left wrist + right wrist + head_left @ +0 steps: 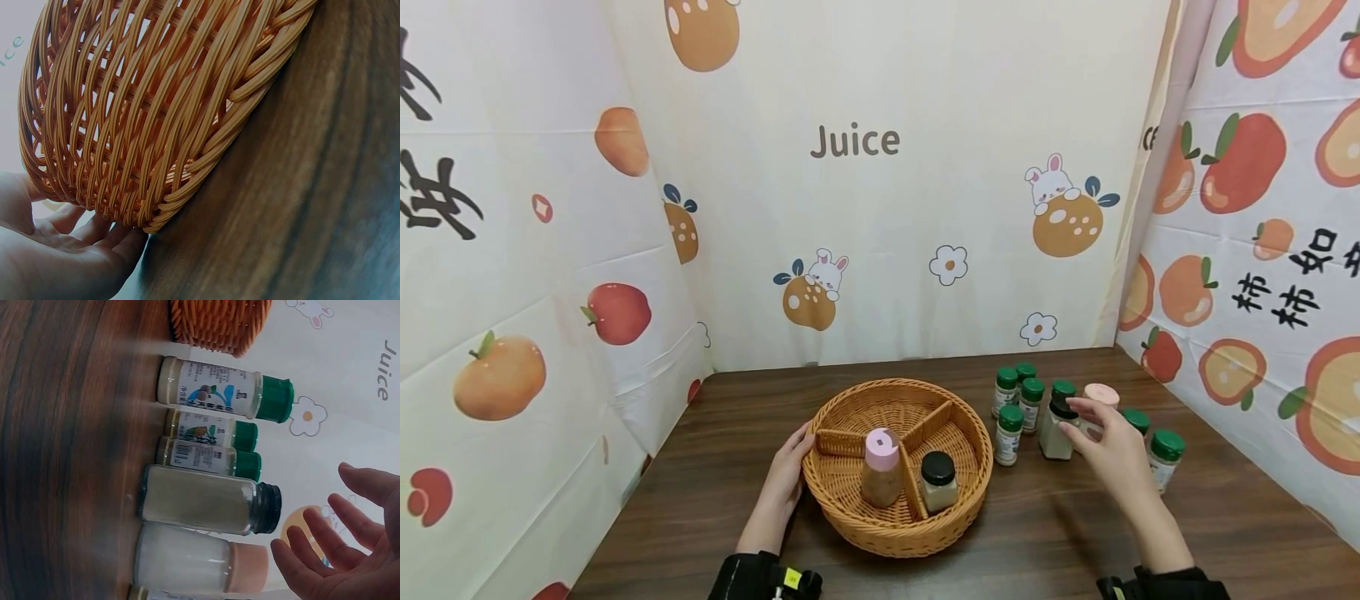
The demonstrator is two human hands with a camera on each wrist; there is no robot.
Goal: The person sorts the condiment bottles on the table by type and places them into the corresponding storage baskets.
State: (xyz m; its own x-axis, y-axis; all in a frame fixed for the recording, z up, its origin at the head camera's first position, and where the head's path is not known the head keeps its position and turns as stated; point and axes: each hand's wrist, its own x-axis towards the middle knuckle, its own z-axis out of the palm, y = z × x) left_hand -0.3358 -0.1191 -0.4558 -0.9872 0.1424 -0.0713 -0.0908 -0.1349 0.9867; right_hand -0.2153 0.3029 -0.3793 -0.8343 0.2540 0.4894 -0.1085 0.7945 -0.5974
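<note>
Your left hand point(785, 471), uncurled, touches the basket edge point(902, 531), two jars point(880, 482) inside; your right hand point(1108, 446) spreads beside another jar point(1057, 440).

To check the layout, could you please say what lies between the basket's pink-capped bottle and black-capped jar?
The head view shows a wicker divider between bottle and jar.

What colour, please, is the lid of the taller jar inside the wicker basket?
Its lid is pale lilac-pink, seen best in the head view.

The basket point(912, 540) is tan, the wall cloth point(887, 208) fruit-patterned.
</note>
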